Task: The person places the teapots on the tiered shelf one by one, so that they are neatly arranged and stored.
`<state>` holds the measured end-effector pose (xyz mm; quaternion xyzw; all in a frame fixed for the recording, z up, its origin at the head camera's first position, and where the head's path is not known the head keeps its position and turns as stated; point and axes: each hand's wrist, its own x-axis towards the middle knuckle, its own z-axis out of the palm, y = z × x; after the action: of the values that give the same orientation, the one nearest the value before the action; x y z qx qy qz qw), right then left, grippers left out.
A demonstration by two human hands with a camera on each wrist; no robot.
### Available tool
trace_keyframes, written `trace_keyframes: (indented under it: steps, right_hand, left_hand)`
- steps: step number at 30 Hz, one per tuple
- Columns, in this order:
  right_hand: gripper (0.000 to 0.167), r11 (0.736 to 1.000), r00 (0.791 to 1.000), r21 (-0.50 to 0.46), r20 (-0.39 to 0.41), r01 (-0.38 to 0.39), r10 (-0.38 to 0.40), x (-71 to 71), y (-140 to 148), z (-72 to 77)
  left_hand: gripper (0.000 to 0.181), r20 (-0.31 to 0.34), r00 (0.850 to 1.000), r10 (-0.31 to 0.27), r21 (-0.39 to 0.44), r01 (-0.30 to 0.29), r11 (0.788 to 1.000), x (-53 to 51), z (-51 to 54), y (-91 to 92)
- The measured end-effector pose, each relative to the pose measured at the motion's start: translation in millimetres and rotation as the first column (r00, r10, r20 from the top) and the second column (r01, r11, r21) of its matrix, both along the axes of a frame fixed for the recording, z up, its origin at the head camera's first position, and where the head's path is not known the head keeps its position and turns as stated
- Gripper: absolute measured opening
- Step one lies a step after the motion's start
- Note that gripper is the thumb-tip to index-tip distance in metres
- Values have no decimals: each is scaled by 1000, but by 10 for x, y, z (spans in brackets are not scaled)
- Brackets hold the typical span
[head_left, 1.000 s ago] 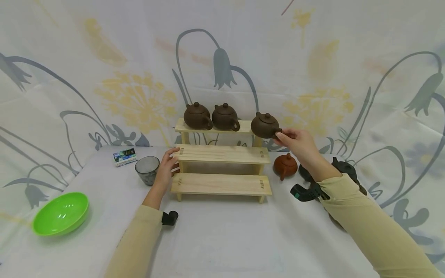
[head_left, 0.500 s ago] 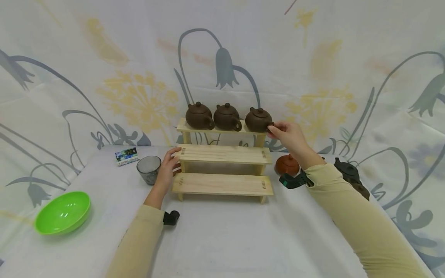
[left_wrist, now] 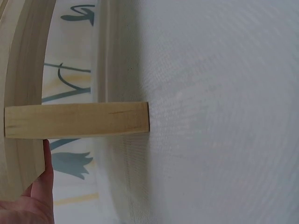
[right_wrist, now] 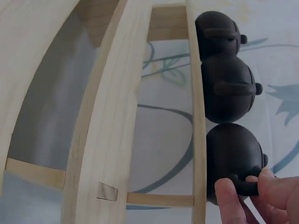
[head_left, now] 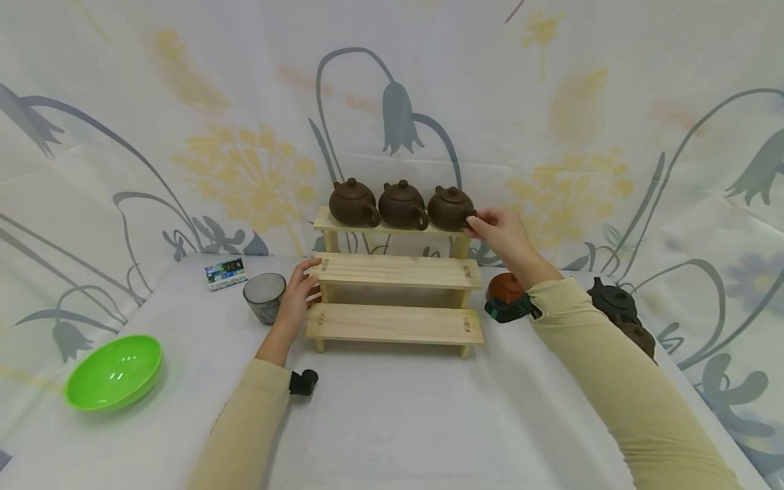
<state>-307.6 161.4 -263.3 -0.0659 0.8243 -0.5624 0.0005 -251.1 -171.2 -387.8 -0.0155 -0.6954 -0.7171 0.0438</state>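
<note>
On the top tier of a three-step wooden display stand [head_left: 398, 271] three dark brown teapots sit in a row. My right hand [head_left: 503, 237] pinches the handle of the rightmost teapot [head_left: 449, 209], which sits at the tier's right end. The right wrist view shows thumb and fingers about that handle [right_wrist: 245, 187]. Left of it are the middle teapot [head_left: 401, 205] and the left teapot [head_left: 351, 203], handles toward me. My left hand [head_left: 295, 296] holds the left end of the stand's middle tier; in the left wrist view the board partly hides its fingers.
A red-brown teapot [head_left: 505, 287] stands right of the stand, partly behind my right wrist. Farther right are a black teapot [head_left: 612, 299] and a brown one [head_left: 638, 337]. On the left are a grey glass cup [head_left: 265, 299], a small box [head_left: 225, 274] and a green bowl [head_left: 114, 374].
My right hand has moved the rightmost teapot left and lowered it onto the top tier, closer to the middle teapot. The left hand stays at the stand.
</note>
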Motion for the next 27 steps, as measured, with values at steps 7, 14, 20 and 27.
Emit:
trace_keyframes:
  steps: [7,14,20,27]
  right_hand:
    - [38,1000,1000,-5,-31,-1,1,23,9,33]
    - [42,997,996,66,-81,-28,33,43,113,-45]
    - [42,996,996,94,-85,5,3,88,186,-109]
    - [41,997,997,78,-70,-14,19,147,276,-214]
  left_hand:
    - [41,-7,1000,-3,5,3,1000,-1,14,12]
    - [41,-1,1000,0,-1,0,1000,-8,12,19]
    - [41,-6,1000,0,-5,-1,1000,-8,8,18]
    - [41,0,1000,8,-10,-8,1000,-1,13,16]
